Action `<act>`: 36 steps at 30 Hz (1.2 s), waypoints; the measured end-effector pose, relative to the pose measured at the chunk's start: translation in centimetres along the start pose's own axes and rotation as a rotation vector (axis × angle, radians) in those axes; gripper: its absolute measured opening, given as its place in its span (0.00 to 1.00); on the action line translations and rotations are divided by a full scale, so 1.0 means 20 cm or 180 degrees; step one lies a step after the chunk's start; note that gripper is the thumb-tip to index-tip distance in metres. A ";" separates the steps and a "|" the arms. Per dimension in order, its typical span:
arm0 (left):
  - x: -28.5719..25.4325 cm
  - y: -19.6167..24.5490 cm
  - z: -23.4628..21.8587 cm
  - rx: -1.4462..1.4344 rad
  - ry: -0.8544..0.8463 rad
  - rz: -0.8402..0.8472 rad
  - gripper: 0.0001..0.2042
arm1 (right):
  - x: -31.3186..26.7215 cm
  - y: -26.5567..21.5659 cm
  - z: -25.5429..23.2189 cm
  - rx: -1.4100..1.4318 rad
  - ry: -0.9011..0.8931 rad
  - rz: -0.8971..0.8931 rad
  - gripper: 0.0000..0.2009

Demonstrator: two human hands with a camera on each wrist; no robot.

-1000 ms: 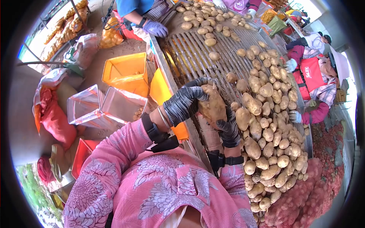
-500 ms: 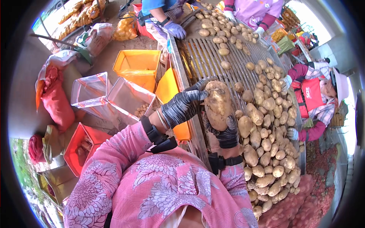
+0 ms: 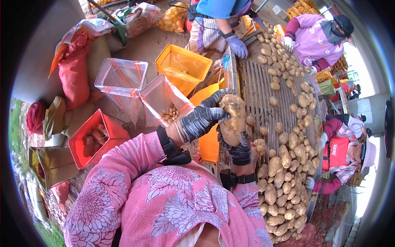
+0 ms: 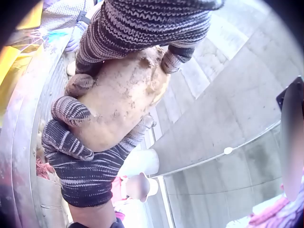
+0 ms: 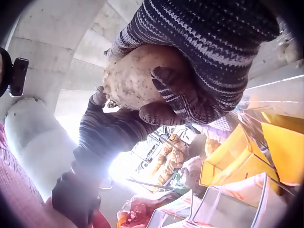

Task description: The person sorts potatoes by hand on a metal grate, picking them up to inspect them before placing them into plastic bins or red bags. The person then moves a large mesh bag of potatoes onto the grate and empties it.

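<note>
A large, dirt-marked potato (image 3: pixel 233 119) is held between both hands above the sorting table. My left hand (image 3: pixel 202 117), in a black-and-grey striped knit glove, grips its upper end with the thumb across the front. Round the lower end curl the fingers and thumb of my right hand (image 3: pixel 239 150), gloved alike. The left wrist view shows the potato (image 4: pixel 118 102) with dirt at one end, the right hand (image 4: pixel 88 161) cupping the other. In the right wrist view, right-hand fingers wrap the potato (image 5: pixel 142 78) while the left hand (image 5: pixel 111 130) holds its far end.
Loose potatoes (image 3: pixel 288 181) are heaped right of my hands on the slatted table (image 3: pixel 263 99). At left stand a yellow crate (image 3: pixel 181 61), clear bins (image 3: pixel 121 78) and a red crate (image 3: pixel 98 140) holding potatoes. Other people work along the far and right edges, including a purple-gloved hand (image 3: pixel 238 46).
The head view has swung, moving the crates rightward in the picture. Both hands still hold the potato, which has turned between them from a tilted to a more upright pose.
</note>
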State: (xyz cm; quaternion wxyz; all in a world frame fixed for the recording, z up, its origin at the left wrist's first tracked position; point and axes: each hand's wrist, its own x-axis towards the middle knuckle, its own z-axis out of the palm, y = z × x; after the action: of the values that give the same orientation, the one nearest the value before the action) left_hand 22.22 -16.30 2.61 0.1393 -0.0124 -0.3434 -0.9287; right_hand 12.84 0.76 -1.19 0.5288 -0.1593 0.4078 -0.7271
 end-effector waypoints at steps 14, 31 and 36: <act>-0.19 0.30 -0.25 0.0951 0.0369 0.0193 0.43 | 0.37 0.18 0.30 0.0770 -0.0430 0.0144 0.41; -0.52 0.30 -0.59 0.0407 0.2038 0.1228 0.37 | 0.72 0.42 0.44 -0.2078 -0.1045 0.0354 0.37; -0.80 0.37 -0.82 -0.1659 0.2063 0.0764 0.28 | 0.64 0.29 0.64 -0.2986 -0.1383 0.0993 0.32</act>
State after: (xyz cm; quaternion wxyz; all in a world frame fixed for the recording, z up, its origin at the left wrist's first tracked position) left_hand 40.77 -28.09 -7.09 0.3391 0.2053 -0.0319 -0.9175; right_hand 20.03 -16.86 -0.27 0.5748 -0.4626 0.5888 -0.3302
